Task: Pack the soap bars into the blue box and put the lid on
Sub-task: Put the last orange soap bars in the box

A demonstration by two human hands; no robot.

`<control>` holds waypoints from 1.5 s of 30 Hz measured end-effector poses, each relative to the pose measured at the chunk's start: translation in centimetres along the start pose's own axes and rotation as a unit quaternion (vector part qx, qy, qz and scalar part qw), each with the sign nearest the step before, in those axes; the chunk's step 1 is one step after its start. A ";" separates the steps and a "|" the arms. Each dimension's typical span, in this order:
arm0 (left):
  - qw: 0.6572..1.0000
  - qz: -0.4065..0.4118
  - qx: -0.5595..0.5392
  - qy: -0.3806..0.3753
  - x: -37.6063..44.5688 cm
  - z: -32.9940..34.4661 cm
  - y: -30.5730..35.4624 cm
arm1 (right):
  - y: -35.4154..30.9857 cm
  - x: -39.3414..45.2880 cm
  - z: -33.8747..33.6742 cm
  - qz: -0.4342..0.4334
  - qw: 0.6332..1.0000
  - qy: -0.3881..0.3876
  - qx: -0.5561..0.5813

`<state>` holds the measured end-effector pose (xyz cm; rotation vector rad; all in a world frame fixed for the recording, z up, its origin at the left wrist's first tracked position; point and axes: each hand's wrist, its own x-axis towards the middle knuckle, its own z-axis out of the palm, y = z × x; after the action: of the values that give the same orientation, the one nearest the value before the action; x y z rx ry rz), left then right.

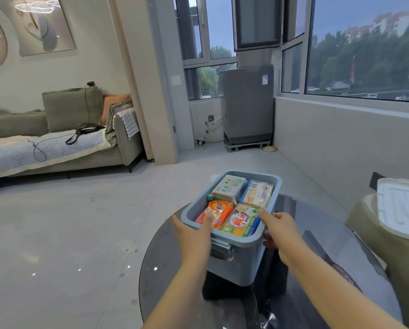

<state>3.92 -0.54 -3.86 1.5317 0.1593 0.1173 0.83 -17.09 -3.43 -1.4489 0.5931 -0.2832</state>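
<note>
Soap bars in slick wrappers filled the blue box [244, 255] on the glass bench [329, 269], making it likely heavy. The left hand [195, 232] and right hand [278, 230] gripped its stiff rim, thumbs over the edge. The white lid [400, 210] lay well apart to the right, light and best taken by its edges.

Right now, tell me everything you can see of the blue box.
The blue box is a grey-blue, plastic-looking tub with rounded corners, a thick rim and a latch handle on its near end. It stands upright and lidless on the dark glass table, holding four wrapped soap bars. The left hand grips its near left rim, thumb inside; the right hand holds the right side.
</note>
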 end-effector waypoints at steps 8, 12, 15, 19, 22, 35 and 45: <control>0.991 -0.043 -0.124 -0.005 -3.5 1.9 -1.2 | -1.7 2.4 -1.3 0.046 0.994 -0.049 0.085; 0.992 -0.045 -0.103 -0.054 -1.6 0.3 -1.5 | -0.7 1.2 -0.5 0.060 0.991 -0.033 0.113; 0.988 -0.048 -0.112 -0.097 0.8 -1.3 -1.1 | 0.2 -0.5 0.1 0.063 0.987 -0.029 0.147; 0.983 -0.073 -0.081 -0.145 2.9 -2.3 0.5 | 0.6 -2.9 0.8 0.078 0.977 -0.073 0.183; 0.991 -0.089 -0.017 -0.098 3.1 -1.6 1.5 | 0.2 -3.2 0.1 0.066 0.985 -0.064 0.145; 0.994 -0.063 -0.041 -0.079 4.8 -0.2 1.0 | -0.3 -0.4 -0.3 0.053 0.982 0.026 0.177; 0.994 0.005 0.106 -0.027 5.8 0.5 0.0 | -0.3 -0.7 -1.4 0.034 0.996 -0.011 0.081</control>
<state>9.73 0.00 -4.00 1.7460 0.1240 0.0679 -0.40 -17.93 -3.02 -1.2727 0.5871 -0.2559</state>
